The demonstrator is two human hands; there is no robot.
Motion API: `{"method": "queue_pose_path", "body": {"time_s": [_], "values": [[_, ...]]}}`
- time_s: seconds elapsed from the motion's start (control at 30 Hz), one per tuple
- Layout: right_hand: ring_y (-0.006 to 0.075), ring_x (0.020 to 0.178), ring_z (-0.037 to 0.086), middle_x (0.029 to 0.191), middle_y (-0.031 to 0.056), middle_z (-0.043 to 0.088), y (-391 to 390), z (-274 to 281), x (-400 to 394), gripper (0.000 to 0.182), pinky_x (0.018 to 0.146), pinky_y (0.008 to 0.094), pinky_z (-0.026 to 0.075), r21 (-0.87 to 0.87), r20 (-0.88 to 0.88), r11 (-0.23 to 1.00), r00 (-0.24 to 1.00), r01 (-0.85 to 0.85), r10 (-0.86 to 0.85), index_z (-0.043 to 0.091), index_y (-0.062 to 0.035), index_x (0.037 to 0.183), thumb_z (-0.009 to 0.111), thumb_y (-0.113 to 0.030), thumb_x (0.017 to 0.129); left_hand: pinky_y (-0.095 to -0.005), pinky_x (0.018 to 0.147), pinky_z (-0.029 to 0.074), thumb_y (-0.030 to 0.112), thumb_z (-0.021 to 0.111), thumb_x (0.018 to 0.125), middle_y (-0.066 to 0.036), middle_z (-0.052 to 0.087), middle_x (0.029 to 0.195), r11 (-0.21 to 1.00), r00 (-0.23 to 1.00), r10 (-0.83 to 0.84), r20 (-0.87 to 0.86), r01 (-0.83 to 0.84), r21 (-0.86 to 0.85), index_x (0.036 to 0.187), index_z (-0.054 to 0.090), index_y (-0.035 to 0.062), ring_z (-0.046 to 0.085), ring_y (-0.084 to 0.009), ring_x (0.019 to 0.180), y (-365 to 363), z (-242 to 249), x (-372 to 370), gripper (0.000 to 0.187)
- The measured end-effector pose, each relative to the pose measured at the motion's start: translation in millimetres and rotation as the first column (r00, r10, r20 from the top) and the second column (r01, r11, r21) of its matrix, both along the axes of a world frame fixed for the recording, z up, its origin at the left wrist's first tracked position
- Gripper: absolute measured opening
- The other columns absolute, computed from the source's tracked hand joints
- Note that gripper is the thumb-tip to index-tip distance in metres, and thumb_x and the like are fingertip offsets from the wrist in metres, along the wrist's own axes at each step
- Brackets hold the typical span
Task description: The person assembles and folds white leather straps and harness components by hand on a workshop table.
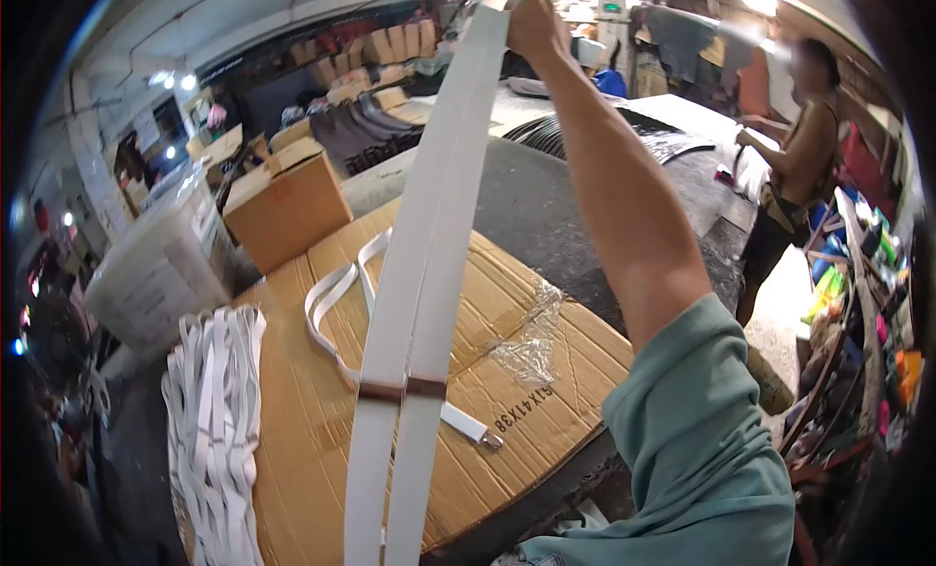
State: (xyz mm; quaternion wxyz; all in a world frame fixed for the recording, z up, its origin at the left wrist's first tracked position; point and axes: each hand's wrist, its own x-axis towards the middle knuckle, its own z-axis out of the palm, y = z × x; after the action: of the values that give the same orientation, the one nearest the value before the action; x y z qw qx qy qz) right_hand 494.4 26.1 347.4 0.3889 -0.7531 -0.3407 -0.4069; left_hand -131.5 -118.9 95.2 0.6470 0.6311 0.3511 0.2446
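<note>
My right hand [531, 27] is raised at the top of the view, its fingers closed on the upper end of white suspenders [400, 308]. Two broad elastic straps hang down from it side by side, past the bottom edge of the picture. A brown band [380, 390] crosses them low down. Behind, a narrower white strap loops over the cardboard sheet [302, 449] and ends in a metal clip [491, 439]. At the left edge of the cardboard lies a bundle of white straps [214, 429]. My left hand is out of view.
A brown box [288, 210] and a wrapped pale box [156, 273] stand at the left. Black strips [585, 132] lie on the dark table [536, 191]. Crumpled clear plastic [531, 347] rests on the cardboard. Another person [804, 137] stands at the right, near colourful scraps [838, 273].
</note>
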Motion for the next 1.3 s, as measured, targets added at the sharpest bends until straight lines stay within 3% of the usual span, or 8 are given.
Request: {"method": "queue_pose_path", "body": {"time_s": [0.23, 0.37, 0.57, 0.67, 0.8, 0.93, 1.0, 1.3], "values": [[0.0493, 0.088, 0.072, 0.091, 0.0305, 0.072, 34.7, 16.6, -43.6, 0.051, 0.076, 0.0576, 0.057, 0.006, 0.093, 0.983, 0.979, -0.185, 0.184, 0.076, -0.004, 0.097, 0.075, -0.054, 0.086, -0.0282, 0.044, 0.05, 0.022, 0.073, 0.093, -0.018, 0.071, 0.07, 0.984, 0.997, 0.069, -0.028, -0.063, 0.168, 0.103, 0.063, -0.0074, 0.066, -0.0183, 0.052, 51.1, 63.3, 36.7, 0.033], [0.0382, 0.097, 0.071, 0.099, 0.0203, 0.074, 13.7, 14.4, 24.2, 0.032, 0.084, 0.0496, 0.055, -0.244, 0.087, 0.966, 0.994, 0.083, -0.064, 0.076, -0.0073, 0.101, 0.061, -0.035, 0.094, -0.0258, 0.047, 0.05, 0.026, 0.077, 0.092, -0.018, 0.072, 0.072, 0.995, 0.998, 0.011, -0.061, -0.005, 0.098, 0.097, 0.069, -0.0078, 0.066, -0.0152, 0.055, 38.1, 49.8, -3.8, 0.035], [0.0247, 0.068, 0.071, 0.071, 0.0136, 0.073, 2.1, -36.2, -30.9, 0.045, 0.066, 0.0387, 0.054, -0.044, -0.262, 0.956, 0.927, -0.291, 0.27, 0.073, -0.0024, 0.078, 0.072, -0.046, 0.089, -0.0295, 0.057, 0.05, 0.026, 0.072, 0.1, -0.003, 0.069, 0.069, 0.912, 0.961, -0.24, -0.139, 0.272, 0.307, 0.097, 0.076, 0.0022, 0.063, -0.0091, 0.06, 47.2, 43.8, -13.0, 0.024], [0.0354, 0.092, 0.075, 0.097, 0.0171, 0.077, 81.6, -70.1, -35.2, 0.035, 0.083, 0.044, 0.057, -0.184, 0.375, 0.911, 0.83, -0.37, 0.413, 0.077, -0.0089, 0.105, 0.083, -0.031, 0.078, -0.0246, 0.048, 0.04, 0.036, 0.064, 0.104, 0.003, 0.06, 0.057, 0.987, 0.974, -0.011, -0.224, 0.047, 0.155, 0.083, 0.076, 0.0041, 0.051, -0.0039, 0.051, 77.4, 83.4, 13.4, 0.04], [0.0368, 0.083, 0.075, 0.083, 0.0172, 0.075, 133.0, -130.3, -120.3, 0.021, 0.074, 0.045, 0.057, -0.236, 0.06, 0.72, 0.73, -0.653, 0.681, 0.079, -0.007, 0.093, 0.08, -0.021, 0.077, -0.0258, 0.03, 0.039, 0.032, 0.064, 0.103, -0.018, 0.072, 0.071, 0.891, 0.977, 0.11, 0.182, -0.177, 0.417, 0.099, 0.07, -0.0042, 0.052, -0.0113, 0.035, 94.9, 136.1, -8.9, 0.037], [0.0129, 0.07, 0.066, 0.073, 0.0102, 0.073, 170.7, -219.1, -162.0, 0.023, 0.068, 0.0364, 0.052, -0.106, -0.407, 0.327, 0.341, -0.939, 0.847, 0.081, -0.0041, 0.097, 0.078, -0.024, 0.086, -0.0246, 0.026, 0.039, 0.037, 0.051, 0.108, -0.009, 0.063, 0.059, 0.879, 0.952, 0.005, 0.305, -0.15, 0.453, 0.098, 0.063, -0.0103, 0.055, -0.0167, 0.032, 114.5, 205.0, -54.1, 0.049], [0.0107, 0.062, 0.055, 0.069, 0.0014, 0.065, 138.3, -219.1, -220.5, 0.03, 0.056, 0.033, 0.045, -0.067, -0.678, 0.458, 0.377, -0.886, 0.631, 0.082, -0.0035, 0.1, 0.075, -0.032, 0.093, -0.0223, 0.028, 0.036, 0.034, 0.05, 0.109, -0.003, 0.055, 0.055, 0.838, 0.918, 0.088, 0.386, -0.278, 0.47, 0.105, 0.061, -0.0054, 0.05, -0.0106, 0.035, 125.2, 217.5, -60.0, 0.041], [0.0109, 0.055, 0.054, 0.066, 0.0013, 0.062, 126.6, -268.1, -320.4, 0.06, 0.05, 0.0301, 0.04, -0.184, -0.748, -0.019, 0.128, -0.983, 0.652, 0.08, -0.0005, 0.092, 0.076, -0.06, 0.087, -0.0254, 0.045, 0.058, 0.022, 0.056, 0.106, -0.011, 0.07, 0.071, 0.803, 0.907, -0.174, 0.383, -0.094, 0.588, 0.105, 0.065, -0.0113, 0.068, -0.0183, 0.051, 157.4, 277.5, -30.9, 0.035]]}}
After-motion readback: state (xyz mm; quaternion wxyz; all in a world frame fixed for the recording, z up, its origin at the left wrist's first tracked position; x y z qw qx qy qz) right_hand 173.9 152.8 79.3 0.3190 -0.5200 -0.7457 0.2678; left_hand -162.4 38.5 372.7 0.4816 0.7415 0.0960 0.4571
